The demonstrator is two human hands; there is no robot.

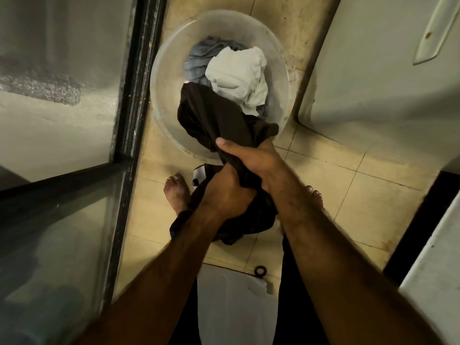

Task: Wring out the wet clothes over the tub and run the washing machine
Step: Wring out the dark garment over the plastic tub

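clothes [236,70] in tub [167,61] | door [135,95] left | washer [373,70], perhaps, right | feet [175,192] behind

Stained beige square floor tiles [348,185] with dark grout lines fill the centre of the frame under dim, yellowish light. Along the left runs a black metal door frame [139,70] holding frosted glass panes [62,46]. At the upper right stands a white enamelled panel [373,70] with a pale long handle [438,28]. A small black ring [260,271] lies on the tiles at lower centre.
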